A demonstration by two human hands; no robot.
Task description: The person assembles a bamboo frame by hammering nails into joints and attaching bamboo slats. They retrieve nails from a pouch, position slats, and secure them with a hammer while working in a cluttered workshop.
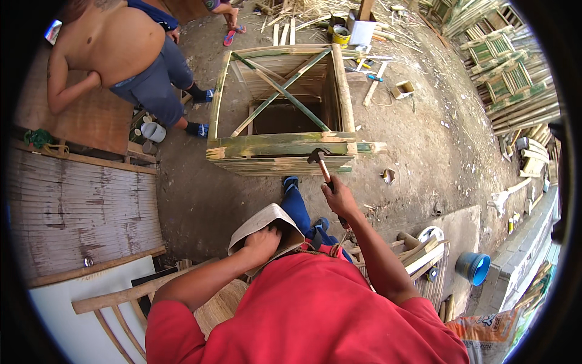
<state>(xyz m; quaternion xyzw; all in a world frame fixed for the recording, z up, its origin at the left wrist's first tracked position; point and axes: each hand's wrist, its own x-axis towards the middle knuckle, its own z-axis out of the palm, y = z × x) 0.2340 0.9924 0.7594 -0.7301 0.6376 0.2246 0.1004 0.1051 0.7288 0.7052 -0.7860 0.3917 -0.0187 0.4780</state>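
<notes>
My right hand [341,200] is closed round the grip of a claw hammer [324,167], whose head points away from me near the front edge of a bamboo frame [279,145]. This box-like frame has crossed green poles on its top and slatted sides. At my waist, my left hand [262,244] reaches into a whitish open container [267,216]. Its fingertips are hidden inside, and so is whatever they touch. The container rests against my red shirt, beside a cord tied at my waist.
A shirtless person [124,45] stands at far left by a wooden table; another person's feet [233,33] show beyond. Tools [370,73] and bamboo scraps lie right of the frame. A bamboo bench [418,255] and blue bucket [473,268] are near right, bamboo stacks [515,85] far right.
</notes>
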